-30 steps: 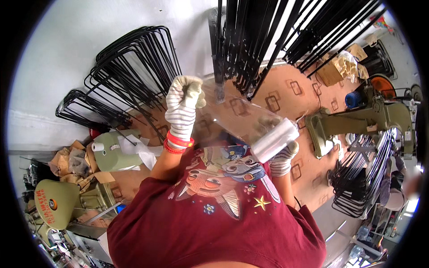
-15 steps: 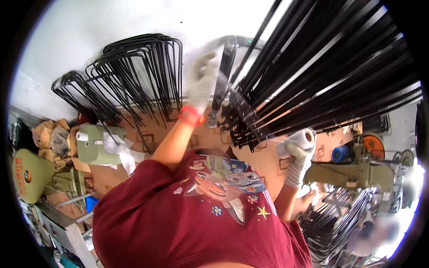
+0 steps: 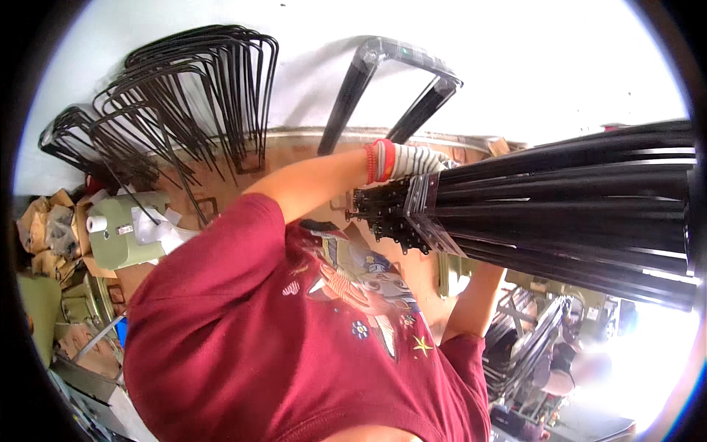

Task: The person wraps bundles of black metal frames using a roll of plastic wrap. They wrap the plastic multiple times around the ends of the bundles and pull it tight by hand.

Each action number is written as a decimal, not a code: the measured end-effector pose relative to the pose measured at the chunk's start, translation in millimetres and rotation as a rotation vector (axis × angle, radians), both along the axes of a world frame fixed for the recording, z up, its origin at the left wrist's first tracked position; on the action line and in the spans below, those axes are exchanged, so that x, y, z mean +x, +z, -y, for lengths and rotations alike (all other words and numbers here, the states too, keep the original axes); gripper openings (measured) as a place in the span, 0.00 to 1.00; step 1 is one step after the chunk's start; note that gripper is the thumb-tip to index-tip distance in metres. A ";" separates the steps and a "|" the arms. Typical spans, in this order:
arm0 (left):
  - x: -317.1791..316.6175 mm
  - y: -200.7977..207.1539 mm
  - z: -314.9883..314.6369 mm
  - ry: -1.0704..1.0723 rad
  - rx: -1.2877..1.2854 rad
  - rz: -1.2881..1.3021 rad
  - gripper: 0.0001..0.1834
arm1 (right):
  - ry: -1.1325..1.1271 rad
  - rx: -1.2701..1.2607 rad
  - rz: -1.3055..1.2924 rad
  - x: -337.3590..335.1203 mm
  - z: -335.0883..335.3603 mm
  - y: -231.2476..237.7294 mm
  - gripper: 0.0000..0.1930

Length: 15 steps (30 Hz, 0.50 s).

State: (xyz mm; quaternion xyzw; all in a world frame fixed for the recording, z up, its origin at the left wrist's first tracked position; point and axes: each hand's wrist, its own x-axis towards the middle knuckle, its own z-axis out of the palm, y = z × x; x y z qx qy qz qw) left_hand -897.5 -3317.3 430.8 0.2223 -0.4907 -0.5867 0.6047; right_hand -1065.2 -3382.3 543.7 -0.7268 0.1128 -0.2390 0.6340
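A thick bundle of black metal tubes point(image 3: 560, 214) extends to the right, with small drilled end plates point(image 3: 383, 217) at its near-left end. Clear plastic film point(image 3: 433, 217) is wrapped around it just past those plates. My left hand point(image 3: 421, 159), in a striped white glove with red bands at the wrist, lies against the bundle's far side beside the film. Its fingertips are hidden, so I cannot make out its grip. Below the bundle only my right forearm point(image 3: 477, 298) shows; the hand is concealed behind the tubes.
A film-wrapped black tube frame point(image 3: 372, 59) leans on the white wall. Several bent black frames point(image 3: 213, 81) lean farther left. A green machine part point(image 3: 121, 239) and cardboard point(image 3: 40, 228) are at the left; more black frames point(image 3: 530, 339) stand at the lower right.
The tube bundle has swung from a steep slant to nearly level. My left hand has moved right, onto its far side. My right hand and its clear film roll have passed out of sight.
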 end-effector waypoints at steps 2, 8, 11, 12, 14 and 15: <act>-13.3 7.6 3.8 -0.054 -0.076 -0.013 0.13 | 0.040 0.014 -0.030 5.4 -2.3 7.5 0.29; -35.4 14.8 8.2 -0.155 -0.274 -0.187 0.17 | 0.230 0.112 -0.060 38.9 -0.4 3.1 0.31; -24.9 6.6 15.3 -0.167 -0.448 -0.379 0.19 | 0.356 0.168 -0.075 61.5 0.4 -5.4 0.32; -24.4 5.9 23.3 -0.181 -0.603 -0.500 0.19 | 0.394 0.179 -0.087 68.4 -2.6 -3.9 0.32; -34.5 6.8 47.9 -0.336 -1.130 -0.857 0.21 | 0.436 0.199 -0.095 71.6 -5.6 -3.1 0.33; -26.6 0.6 59.4 -0.418 -1.386 -0.930 0.21 | 0.505 0.214 -0.097 87.1 -3.9 -7.4 0.33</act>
